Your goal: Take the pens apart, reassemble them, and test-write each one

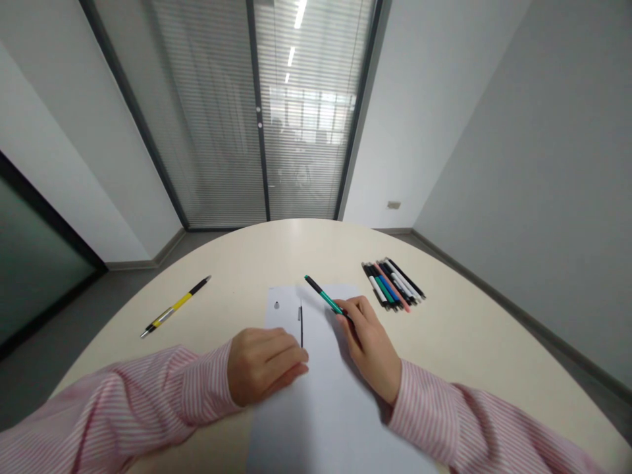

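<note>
My right hand [368, 342] grips a green pen [323, 294] with a black end, its length slanting up and left over the white paper [336, 408]. My left hand [269, 362] rests low at the paper's left side, palm down, fingers closed together. A thin black stick like a pen refill [302, 330] runs up from its fingertips; whether the fingers hold it is hidden. Beside the stick's upper end is a small grey piece [299, 314]. Farther left on the paper lies a tiny dark cone-like part [276, 305].
A yellow and black pen [175, 308] lies at the left of the round pale table [306, 250]. On the right, a row of several pens [392, 284] lies side by side, black, white, green, blue and pink. Beyond the table stands a glass partition with blinds [212, 131].
</note>
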`<state>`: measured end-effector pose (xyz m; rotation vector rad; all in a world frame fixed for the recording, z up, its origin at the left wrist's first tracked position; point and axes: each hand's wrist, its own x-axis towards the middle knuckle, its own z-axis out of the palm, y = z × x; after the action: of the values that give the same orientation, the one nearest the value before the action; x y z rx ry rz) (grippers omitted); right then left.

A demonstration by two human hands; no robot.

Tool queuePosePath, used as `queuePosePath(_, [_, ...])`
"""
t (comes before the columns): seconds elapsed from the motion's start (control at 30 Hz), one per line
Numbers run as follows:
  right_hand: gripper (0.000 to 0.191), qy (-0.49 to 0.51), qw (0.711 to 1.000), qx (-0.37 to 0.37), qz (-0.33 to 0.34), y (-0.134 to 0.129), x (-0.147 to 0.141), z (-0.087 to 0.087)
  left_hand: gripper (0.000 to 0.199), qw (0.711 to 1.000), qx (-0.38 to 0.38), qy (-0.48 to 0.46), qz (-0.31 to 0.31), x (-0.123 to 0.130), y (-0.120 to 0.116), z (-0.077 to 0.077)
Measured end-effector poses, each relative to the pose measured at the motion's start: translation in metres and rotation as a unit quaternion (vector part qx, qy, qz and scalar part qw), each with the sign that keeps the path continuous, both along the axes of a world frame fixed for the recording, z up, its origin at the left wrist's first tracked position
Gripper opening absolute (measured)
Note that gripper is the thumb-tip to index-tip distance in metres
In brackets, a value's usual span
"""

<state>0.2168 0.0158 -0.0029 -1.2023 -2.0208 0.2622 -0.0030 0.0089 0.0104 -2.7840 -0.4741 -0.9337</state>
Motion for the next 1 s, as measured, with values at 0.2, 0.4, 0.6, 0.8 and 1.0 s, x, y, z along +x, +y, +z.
queuePosePath(0.2, [0.017, 0.048, 0.999, 0.019, -0.017, 0.001, 0.003, 0.000, 0.022, 0.989, 0.131, 0.050, 0.045, 0.000, 0.016, -0.017])
queuePosePath(0.4, [0.016, 0.060, 0.998, 0.008, -0.015, 0.001, 0.004, -0.002, 0.018, 0.983, 0.171, 0.063, 0.027, 0.003, 0.019, -0.014])
queuePosePath(0.6, [0.019, 0.051, 0.999, -0.014, 0.003, 0.001, 0.006, 0.001, 0.022, 0.995, 0.093, -0.015, 0.015, -0.006, 0.018, -0.008])
queuePosePath(0.8, [0.018, 0.029, 0.999, -0.027, 0.005, 0.003, 0.009, 0.000, 0.007, 0.861, -0.278, -0.414, 0.100, -0.012, 0.024, 0.013])
queuePosePath(1.0, [0.019, 0.005, 0.999, -0.036, 0.010, 0.004, 0.010, -0.004, 0.020, 0.678, -0.429, -0.590, 0.092, -0.009, 0.033, 0.018])
